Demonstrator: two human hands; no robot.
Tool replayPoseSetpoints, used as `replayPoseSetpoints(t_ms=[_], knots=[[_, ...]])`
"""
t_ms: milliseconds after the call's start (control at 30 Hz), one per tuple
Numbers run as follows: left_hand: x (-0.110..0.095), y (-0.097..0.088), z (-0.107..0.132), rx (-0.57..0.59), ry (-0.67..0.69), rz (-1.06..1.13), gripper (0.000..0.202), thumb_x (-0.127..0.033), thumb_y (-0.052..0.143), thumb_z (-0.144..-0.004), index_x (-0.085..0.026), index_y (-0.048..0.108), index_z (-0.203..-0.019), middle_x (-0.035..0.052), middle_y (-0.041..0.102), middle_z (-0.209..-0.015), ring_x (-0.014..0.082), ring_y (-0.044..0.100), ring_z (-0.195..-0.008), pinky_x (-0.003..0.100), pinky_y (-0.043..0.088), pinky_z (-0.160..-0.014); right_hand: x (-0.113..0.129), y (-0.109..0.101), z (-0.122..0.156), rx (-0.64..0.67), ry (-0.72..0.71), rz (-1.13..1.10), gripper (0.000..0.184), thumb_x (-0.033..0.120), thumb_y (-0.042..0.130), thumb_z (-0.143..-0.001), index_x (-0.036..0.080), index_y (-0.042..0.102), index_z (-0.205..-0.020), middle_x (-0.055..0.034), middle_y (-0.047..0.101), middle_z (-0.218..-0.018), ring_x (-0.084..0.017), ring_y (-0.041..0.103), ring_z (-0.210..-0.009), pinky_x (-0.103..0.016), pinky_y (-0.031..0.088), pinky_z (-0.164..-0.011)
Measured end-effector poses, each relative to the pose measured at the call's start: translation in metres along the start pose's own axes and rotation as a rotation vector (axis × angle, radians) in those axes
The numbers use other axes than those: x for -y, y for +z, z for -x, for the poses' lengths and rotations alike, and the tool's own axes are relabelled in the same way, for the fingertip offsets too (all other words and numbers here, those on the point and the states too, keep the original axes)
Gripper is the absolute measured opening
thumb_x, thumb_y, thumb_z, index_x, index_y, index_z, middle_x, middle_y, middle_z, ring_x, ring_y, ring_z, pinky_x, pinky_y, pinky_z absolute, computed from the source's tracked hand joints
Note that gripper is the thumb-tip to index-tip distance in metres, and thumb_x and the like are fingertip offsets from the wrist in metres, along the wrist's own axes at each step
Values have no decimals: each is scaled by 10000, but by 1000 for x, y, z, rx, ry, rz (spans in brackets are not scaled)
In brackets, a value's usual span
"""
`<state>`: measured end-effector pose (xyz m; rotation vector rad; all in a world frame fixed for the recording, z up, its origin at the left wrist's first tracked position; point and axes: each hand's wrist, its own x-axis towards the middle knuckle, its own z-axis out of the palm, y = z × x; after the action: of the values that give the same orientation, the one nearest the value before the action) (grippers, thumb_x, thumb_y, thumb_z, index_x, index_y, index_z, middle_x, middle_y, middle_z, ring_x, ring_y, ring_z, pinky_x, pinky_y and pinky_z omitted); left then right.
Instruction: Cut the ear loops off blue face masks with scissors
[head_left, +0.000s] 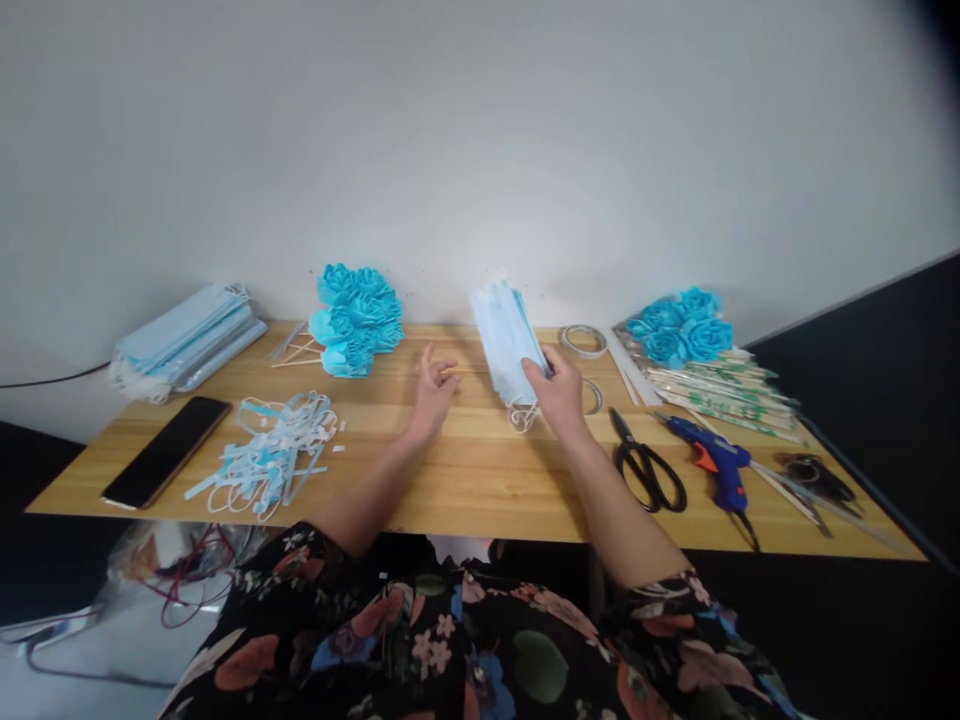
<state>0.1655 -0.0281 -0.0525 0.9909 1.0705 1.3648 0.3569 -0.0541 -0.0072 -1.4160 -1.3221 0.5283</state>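
My right hand [559, 393] grips a small stack of light blue face masks [502, 335], thumb on the front face, holding it tilted above the middle of the table. White ear loops dangle from the stack's lower end. To the left, my left hand [435, 390] hovers over the wood with its fingers apart and nothing in them. Nearest to it are blue paper-like flowers [360, 315], several of them on thin wooden sticks. A tangle of cut mask strips and ear loops [274, 450] lies left of my left forearm.
At far left are a larger mask stack [184, 340] and a phone [166, 452]. On the right lie tape rolls [583, 341], black scissors [646, 470], a blue glue gun [716, 460], more blue flowers [686, 328] and wrapped sticks [731, 390]. A wall backs the table [480, 480].
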Motion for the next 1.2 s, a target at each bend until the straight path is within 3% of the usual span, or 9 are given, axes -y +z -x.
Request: replayPoseSetpoints(t_ms=[100, 233, 333, 467, 567, 700, 833, 1000, 1200], knots=[[1, 0, 2, 5, -20, 37, 821, -182, 702, -757, -222, 360, -1503, 82, 671, -1133, 146, 633, -837, 279, 519, -757, 6, -7, 0, -74, -193, 284, 322, 286, 486, -870, 198, 696, -1099, -105, 702, -1068, -271, 619, -1032, -395, 477, -947], [1, 9, 9, 199, -142, 135, 571, -318, 766, -793, -182, 563, -1310, 128, 702, -1156, 208, 673, -963, 337, 537, -837, 5, 2, 9, 8, -226, 450, 363, 227, 452, -905, 211, 690, -1179, -121, 706, -1105, -284, 618, -1070, -411, 475, -974], [1, 15, 15, 300, -145, 214, 565, -393, 839, -742, -223, 616, -1233, 106, 697, -1232, 251, 663, -1118, 371, 525, -948, 2, 15, 17, 190, -296, 407, 394, 232, 478, -912, 221, 673, -1253, -112, 708, -1183, -270, 617, -1127, -404, 470, -1015], [-1, 14, 17, 262, -108, 259, 501, -474, 844, -716, -187, 648, -1077, 75, 739, -1128, 257, 666, -1127, 378, 501, -1018, 4, 21, 24, 503, -379, 177, 360, 373, 572, -907, 248, 700, -1219, -88, 721, -1213, -255, 644, -1111, -416, 497, -997], [-3, 10, 13, 173, -140, 248, 497, -455, 834, -708, -171, 647, -1071, 85, 753, -1091, 278, 685, -1077, 406, 527, -979, 6, 16, 22, 408, -268, 7, 373, 441, 546, -932, 268, 700, -1225, -83, 723, -1193, -241, 656, -1083, -403, 534, -930], [-10, 6, 13, 138, -105, 197, 535, -467, 803, -717, -165, 644, -1129, 92, 760, -1072, 310, 681, -1090, 431, 540, -956, 5, 10, 12, 186, -74, -202, 588, 474, 632, -875, 284, 547, -1426, -97, 587, -1432, -255, 532, -1326, -427, 482, -1060], [-20, 1, 17, 201, 28, 26, 516, -532, 762, -756, -172, 671, -1114, 75, 763, -1037, 308, 679, -1074, 403, 543, -927, 2, 13, 8, 367, 102, -489, 835, 563, 759, -741, 273, 471, -1470, -101, 606, -1412, -271, 566, -1301, -435, 489, -1063], [-28, -4, 17, 224, 142, -184, 449, -515, 743, -777, -174, 692, -1064, 65, 751, -1019, 278, 679, -1012, 369, 541, -881, 0, 17, 12, 381, 213, -605, 577, 556, 857, -619, 209, 712, -1056, -61, 756, -1087, -259, 675, -1046, -391, 541, -935], [-23, 3, 17, 171, 82, -259, 513, -499, 816, -669, -139, 697, -1014, 105, 755, -1006, 291, 697, -941, 387, 566, -830, -5, 21, 14, 391, 308, -689, 497, 468, 907, -580, 194, 747, -964, -33, 779, -951, -200, 690, -866, -344, 554, -836]])
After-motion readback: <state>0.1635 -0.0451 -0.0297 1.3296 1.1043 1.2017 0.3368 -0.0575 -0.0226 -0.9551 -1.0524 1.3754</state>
